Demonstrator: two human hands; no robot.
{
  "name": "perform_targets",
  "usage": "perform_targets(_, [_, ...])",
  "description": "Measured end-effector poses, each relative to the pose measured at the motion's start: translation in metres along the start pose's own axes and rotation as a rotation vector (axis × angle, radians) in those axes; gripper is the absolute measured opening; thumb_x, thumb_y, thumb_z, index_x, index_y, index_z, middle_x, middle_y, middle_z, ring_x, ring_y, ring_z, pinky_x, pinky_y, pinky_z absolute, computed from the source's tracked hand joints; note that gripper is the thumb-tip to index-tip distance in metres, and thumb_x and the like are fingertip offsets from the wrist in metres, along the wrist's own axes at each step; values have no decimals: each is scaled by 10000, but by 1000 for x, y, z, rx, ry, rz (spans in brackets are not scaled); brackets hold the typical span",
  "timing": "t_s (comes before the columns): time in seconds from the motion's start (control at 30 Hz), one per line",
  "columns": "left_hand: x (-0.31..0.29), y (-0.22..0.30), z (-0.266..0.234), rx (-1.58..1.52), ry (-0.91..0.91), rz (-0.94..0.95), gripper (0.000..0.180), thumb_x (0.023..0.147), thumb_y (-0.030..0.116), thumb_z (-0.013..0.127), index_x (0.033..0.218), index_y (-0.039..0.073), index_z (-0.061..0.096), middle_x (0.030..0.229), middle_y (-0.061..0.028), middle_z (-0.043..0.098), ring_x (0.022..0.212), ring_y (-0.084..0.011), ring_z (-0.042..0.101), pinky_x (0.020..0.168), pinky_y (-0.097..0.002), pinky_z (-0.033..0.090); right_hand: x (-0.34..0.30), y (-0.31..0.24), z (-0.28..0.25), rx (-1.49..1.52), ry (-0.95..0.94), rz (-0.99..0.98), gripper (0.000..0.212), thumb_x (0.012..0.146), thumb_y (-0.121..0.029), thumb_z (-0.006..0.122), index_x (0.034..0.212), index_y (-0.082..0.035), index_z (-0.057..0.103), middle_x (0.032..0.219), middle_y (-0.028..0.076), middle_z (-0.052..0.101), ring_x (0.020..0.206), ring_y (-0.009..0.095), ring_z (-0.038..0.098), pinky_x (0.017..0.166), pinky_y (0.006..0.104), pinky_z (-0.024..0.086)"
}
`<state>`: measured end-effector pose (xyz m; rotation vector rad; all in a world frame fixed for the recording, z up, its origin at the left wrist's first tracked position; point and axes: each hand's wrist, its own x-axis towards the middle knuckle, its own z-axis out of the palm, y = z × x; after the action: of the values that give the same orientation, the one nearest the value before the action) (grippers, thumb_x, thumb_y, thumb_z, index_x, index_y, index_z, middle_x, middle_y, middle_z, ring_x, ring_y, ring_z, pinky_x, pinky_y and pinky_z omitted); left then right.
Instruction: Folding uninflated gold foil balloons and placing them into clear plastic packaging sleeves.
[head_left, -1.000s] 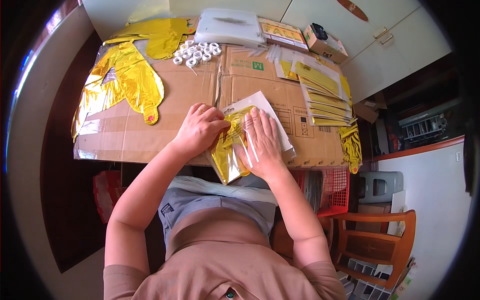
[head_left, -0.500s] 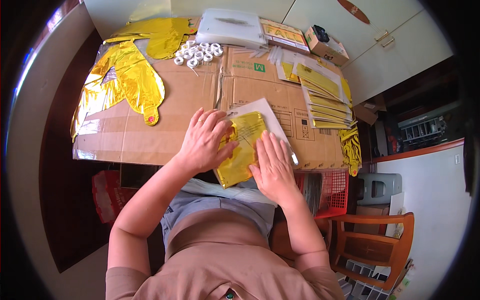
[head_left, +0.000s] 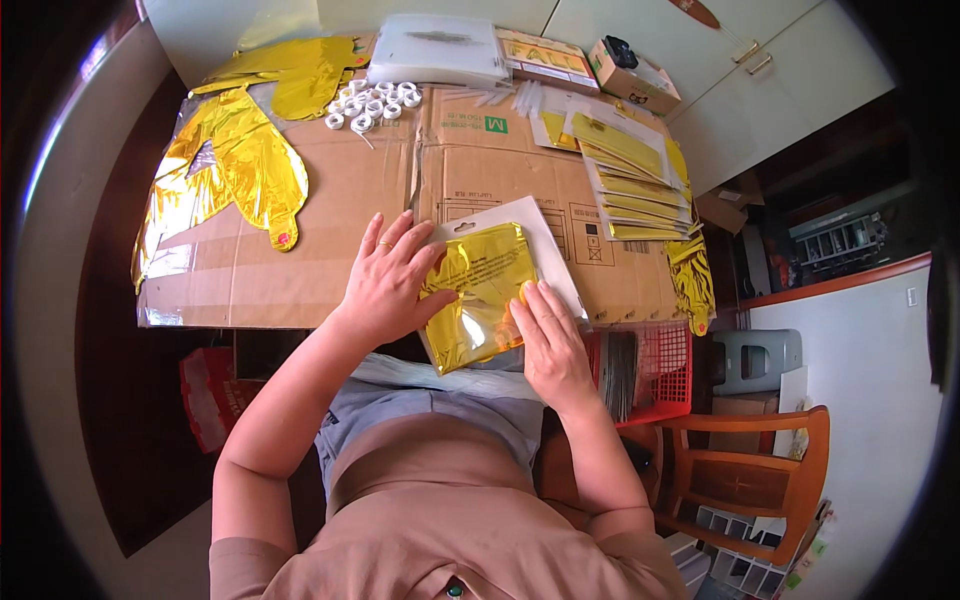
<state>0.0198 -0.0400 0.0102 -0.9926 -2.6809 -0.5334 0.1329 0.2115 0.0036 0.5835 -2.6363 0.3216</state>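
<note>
A folded gold foil balloon with dark print on it shows in a clear bag with a white upper part and a hang hole. The bag lies at the table's near edge, its lower corner reaching past it. My left hand rests along the bag's left side, fingers spread, the thumb on the gold foil. Flat on the right side of the foil lies my right hand, its fingers stretched out side by side. Neither hand grips anything.
Cardboard covers the table. Loose gold foil balloons lie at left, beside white ribbon rolls. A stack of clear bags stands at the back. Packed gold balloons overlap at right. A wooden chair stands at lower right.
The view has shifted slightly. My left hand's fingers have spread and drawn toward the bag's left edge, uncovering more of the foil and the hang hole. My right hand has slid slightly down.
</note>
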Motion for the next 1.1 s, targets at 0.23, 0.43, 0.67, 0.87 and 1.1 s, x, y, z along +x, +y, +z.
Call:
perform_targets(0.23, [-2, 8, 13, 6, 119, 140, 485, 858, 258, 744, 1294, 98, 602, 1432, -142, 538, 1415, -358, 442, 1209, -559, 264, -22, 3, -9, -87, 74, 68, 434, 828, 51, 649, 1260, 8, 651, 1340, 179, 613, 1240, 347, 586, 1046, 436, 492])
perform_targets(0.43, [-6, 51, 0, -230, -44, 155, 707, 760, 401, 828, 1352, 105, 581, 1480, -174, 488, 1448, -391, 387, 1213, -569, 253, -19, 4, 0, -106, 142, 129, 310, 840, 29, 642, 1148, 28, 678, 1161, 168, 669, 1067, 324, 636, 929, 415, 533])
perform_targets(0.67, [-8, 40, 7, -235, -111, 130, 795, 713, 429, 863, 1384, 122, 568, 1511, -161, 455, 1472, -382, 349, 1227, -568, 234, -33, 15, -6, -50, 214, 107, 307, 805, 30, 706, 1111, 12, 694, 1054, 127, 688, 941, 302, 649, 862, 406, 544])
perform_targets(0.87, [-5, 30, 3, -236, -129, 141, 765, 733, 448, 839, 1371, 124, 569, 1497, -153, 462, 1475, -377, 342, 1233, -566, 223, -20, 6, -7, 63, 209, 167, 357, 796, -51, 753, 1141, -1, 677, 1052, 116, 645, 909, 302, 630, 839, 412, 522])
perform_targets(1.1, [2, 19, 0, -256, -122, 129, 748, 705, 402, 865, 1345, 120, 600, 1484, -153, 482, 1466, -385, 359, 1231, -567, 236, 1, 1, 8, 19, 216, 314, 279, 815, -78, 754, 1076, -16, 674, 980, 97, 603, 854, 306, 610, 799, 422, 508])
